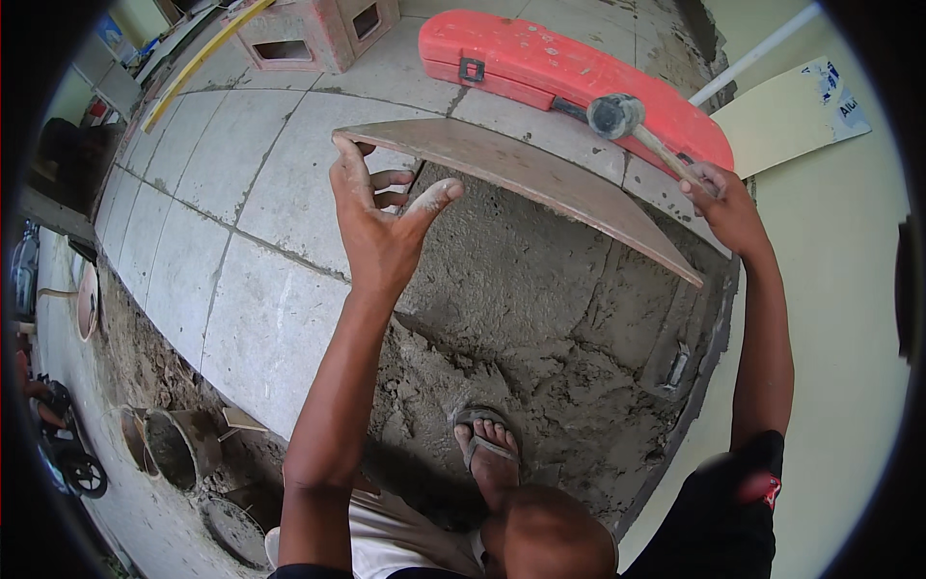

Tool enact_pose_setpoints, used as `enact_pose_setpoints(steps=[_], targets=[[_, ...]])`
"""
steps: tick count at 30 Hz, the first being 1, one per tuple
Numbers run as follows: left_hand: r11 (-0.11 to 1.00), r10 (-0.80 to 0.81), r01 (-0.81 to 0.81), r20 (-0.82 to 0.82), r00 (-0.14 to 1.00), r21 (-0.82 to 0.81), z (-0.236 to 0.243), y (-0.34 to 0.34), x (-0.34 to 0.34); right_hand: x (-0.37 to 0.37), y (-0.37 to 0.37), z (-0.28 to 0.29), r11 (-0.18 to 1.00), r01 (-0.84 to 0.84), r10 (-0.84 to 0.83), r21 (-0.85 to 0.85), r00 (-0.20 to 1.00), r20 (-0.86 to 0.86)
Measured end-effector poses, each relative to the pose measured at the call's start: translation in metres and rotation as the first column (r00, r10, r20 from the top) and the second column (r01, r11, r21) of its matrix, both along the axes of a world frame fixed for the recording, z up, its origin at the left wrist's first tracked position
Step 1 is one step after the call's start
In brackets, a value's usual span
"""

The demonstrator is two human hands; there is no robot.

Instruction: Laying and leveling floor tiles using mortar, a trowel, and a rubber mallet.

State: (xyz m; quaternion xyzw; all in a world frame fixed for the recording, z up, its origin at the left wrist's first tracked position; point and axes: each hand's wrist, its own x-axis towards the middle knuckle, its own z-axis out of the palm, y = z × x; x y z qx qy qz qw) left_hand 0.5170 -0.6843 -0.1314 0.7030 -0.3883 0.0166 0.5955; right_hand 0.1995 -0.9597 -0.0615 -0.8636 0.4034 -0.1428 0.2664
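My left hand (381, 207) supports the left corner of a tilted square tile (521, 174), index finger curled at its edge and thumb sticking out. The tile leans over a bed of wet grey mortar (492, 261), with its near right corner lower. My right hand (714, 193) grips the wooden handle of a rubber mallet (615, 118), its dark head raised beyond the tile. My sandalled foot (487, 444) stands in rougher mortar below. A small metal object (678, 367), too unclear to name, lies at the mortar's right.
Laid pale tiles (260, 338) lie left; a red plastic case (521, 53), concrete block (309, 29) and yellow bar (193, 68) behind. A pale board (791, 116) and wall (830, 338) are right. Buckets (178, 449) and a partly visible person (48, 400) are lower left.
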Motion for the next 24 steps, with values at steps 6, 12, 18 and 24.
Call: enact_pose_setpoints(steps=[6, 12, 18, 24], targets=[[1.000, 0.017, -0.017, -0.035, 0.999, 0.007, 0.005, -0.008, 0.003, 0.051, -0.082, -0.080, 0.987, -0.072, 0.040, -0.141, 0.976, -0.216], [0.998, 0.064, -0.064, -0.004, 0.998, 0.013, 0.010, -0.025, 0.001, 0.072, -0.123, -0.110, 0.955, -0.034, -0.057, -0.296, 0.954, -0.294], [0.994, 0.107, -0.107, -0.034, 0.994, 0.009, 0.027, -0.046, 0.003, -0.053, -0.064, -0.129, 0.909, 0.103, -0.100, -0.405, 0.995, 0.029], [0.991, 0.135, -0.130, 0.159, 0.978, -0.044, 0.034, -0.073, 0.009, -0.248, 0.120, -0.211, 0.668, 0.724, -0.734, -0.173, 0.603, -0.314]])
